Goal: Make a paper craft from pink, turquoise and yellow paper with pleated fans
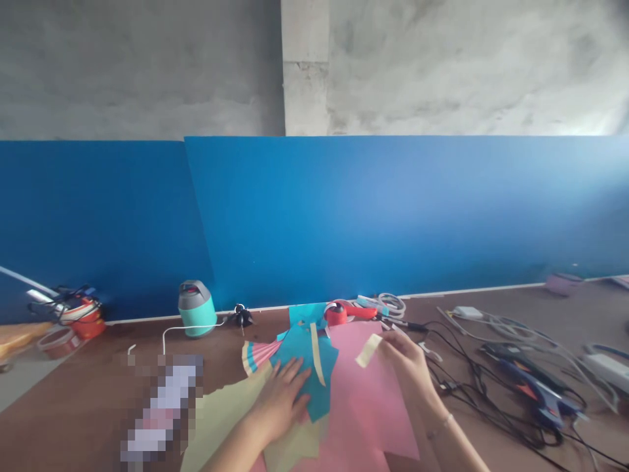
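My left hand (282, 396) lies flat with fingers spread, pressing on a blue sheet of paper (322, 403) and partly covering the cream paper (228, 410) under it. A narrow cream strip (317, 354) lies lengthwise on the blue sheet. My right hand (405, 360) pinches a short, pale cream strip (368, 351) by its upper end, held over a large pink sheet (363, 406). Just beyond my left hand is a pleated fan of striped paper (260, 356). Whether the strip in my right hand is tape or paper, I cannot tell.
At the back stand a turquoise bottle-like container (198, 311), keys (240, 316) and a red tool (339, 313) with coiled cable. Black cables (474, 373) and a blue glue-gun-like tool (540, 396) lie right. A blurred-out object (162, 410) is left; a blue partition (344, 223) closes the back.
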Tool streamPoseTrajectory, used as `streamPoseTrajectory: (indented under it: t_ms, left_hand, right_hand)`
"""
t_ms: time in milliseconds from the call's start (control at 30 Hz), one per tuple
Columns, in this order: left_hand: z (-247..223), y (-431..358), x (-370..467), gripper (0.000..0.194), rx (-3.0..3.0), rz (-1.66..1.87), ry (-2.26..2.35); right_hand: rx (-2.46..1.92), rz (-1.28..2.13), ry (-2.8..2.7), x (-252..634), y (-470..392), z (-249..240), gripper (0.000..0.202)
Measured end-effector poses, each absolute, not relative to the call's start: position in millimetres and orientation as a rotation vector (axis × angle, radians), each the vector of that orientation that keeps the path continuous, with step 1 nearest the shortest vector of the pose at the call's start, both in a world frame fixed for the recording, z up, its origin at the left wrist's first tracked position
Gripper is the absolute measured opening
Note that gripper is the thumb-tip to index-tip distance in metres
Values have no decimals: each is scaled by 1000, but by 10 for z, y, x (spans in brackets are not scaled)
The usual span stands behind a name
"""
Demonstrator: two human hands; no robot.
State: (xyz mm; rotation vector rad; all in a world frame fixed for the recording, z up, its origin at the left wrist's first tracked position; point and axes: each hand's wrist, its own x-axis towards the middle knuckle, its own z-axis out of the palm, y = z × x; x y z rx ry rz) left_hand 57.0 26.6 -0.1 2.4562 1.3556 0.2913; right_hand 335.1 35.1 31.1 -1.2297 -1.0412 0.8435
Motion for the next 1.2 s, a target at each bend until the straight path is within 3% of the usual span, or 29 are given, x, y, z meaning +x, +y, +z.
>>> streamPoseTrajectory:
  t_ms: [133, 233, 400, 600, 733, 867, 1000, 1100, 1200]
  left_hand:
    - [-79, 298, 566, 42, 2238, 572, 1320]
    - [-10, 247, 635, 53, 1836, 801, 1171]
    - [233, 145, 749, 58, 1441, 947, 835]
    - [-32, 97, 602, 71, 1839, 867, 1457]
    - [-166, -108, 460, 82, 1990, 593, 1754]
    - [-129, -278, 415, 65, 2316, 436, 2042]
    - [-231, -277, 450, 53, 2664, 489, 1637]
    - [-344, -239, 490, 62, 2748, 343, 1241]
    - [-435, -221, 514, 70, 2764, 274, 1136]
  right_hand:
    - [-896, 1173, -774, 3513, 275, 468, 23]
    - [-782, 1235, -744, 3482, 277, 508, 28]
    - [-1013, 1146, -887, 3119, 304, 434, 24]
    - [-1218, 1246, -1299, 2806, 353, 93, 26]
    - [-1436, 881, -1620, 2826, 421, -72, 27]
    - [-1571, 576, -1862, 2853, 433, -109, 29]
    - [-1647, 403, -1943, 2821, 390, -120, 22]
    - [-1672, 211, -2038, 2800, 373, -134, 20]
    - [-1717, 166, -2038, 2815, 393, -151, 21]
